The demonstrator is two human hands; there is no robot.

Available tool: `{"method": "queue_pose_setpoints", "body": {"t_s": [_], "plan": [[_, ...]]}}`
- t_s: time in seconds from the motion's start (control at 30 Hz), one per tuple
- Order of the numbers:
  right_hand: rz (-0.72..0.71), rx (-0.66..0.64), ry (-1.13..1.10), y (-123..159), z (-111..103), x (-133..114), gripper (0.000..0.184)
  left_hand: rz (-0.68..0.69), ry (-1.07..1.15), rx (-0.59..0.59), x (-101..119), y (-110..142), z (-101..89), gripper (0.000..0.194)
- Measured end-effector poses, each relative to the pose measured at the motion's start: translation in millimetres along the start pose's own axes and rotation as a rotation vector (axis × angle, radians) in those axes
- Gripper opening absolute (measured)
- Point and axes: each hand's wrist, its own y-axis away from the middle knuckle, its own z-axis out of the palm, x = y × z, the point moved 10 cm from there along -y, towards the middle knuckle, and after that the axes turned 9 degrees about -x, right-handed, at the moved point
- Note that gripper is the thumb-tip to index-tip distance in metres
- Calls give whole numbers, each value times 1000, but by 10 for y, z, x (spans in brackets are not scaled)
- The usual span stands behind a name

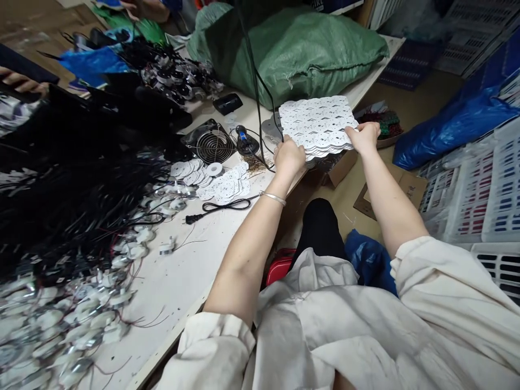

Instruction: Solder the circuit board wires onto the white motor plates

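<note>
Both my hands grip a stack of white perforated boards (319, 122), whose edges are scalloped and whose faces carry small dark marks and slots. My left hand (289, 156) is closed on the near left corner. At the near right corner, my right hand (364, 135) pinches the stack with its thumb on top. The boards sit over the table's far right edge, in front of the green sack. Left of my left hand lie loose white board pieces (225, 184) and a white roll (214, 169). A black cord with a plug (227, 206) rests nearby.
A fan with a round grille (214, 145) and a soldering-iron stand (246, 142) are on the table (170, 292). Black cables (101, 195) and small white motors (73, 319) heap at left. A green sack (309, 54) lies behind; white crates (471, 189) stand right. Another person's hand (22, 81) shows far left.
</note>
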Motion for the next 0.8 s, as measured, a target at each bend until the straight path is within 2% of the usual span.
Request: {"method": "queue_pose_setpoints", "body": {"t_s": [0.13, 0.23, 0.33, 0.43, 0.57, 0.7, 0.8], "plan": [[-116, 31, -51, -94, -2, -23, 24, 123, 66, 129, 44, -89, -106, 40], [-127, 23, -62, -70, -43, -35, 27, 84, 60, 91, 48, -106, -55, 50], [-39, -13, -35, 18, -32, 26, 31, 20, -41, 26, 33, -32, 8, 57], [18, -40, -21, 79, 38, 95, 40, 10, -93, -1, 54, 46, 5, 50], [-58, 8, -44, 35, 89, 98, 36, 14, -23, 7, 99, 68, -79, 37], [-130, 72, -42, -7, 51, 74, 28, 83, 53, 50, 172, 41, -133, 42], [-135, 108, -88, 18, -11, 70, 21, 197, 185, 116, 248, -26, -130, 49]]}}
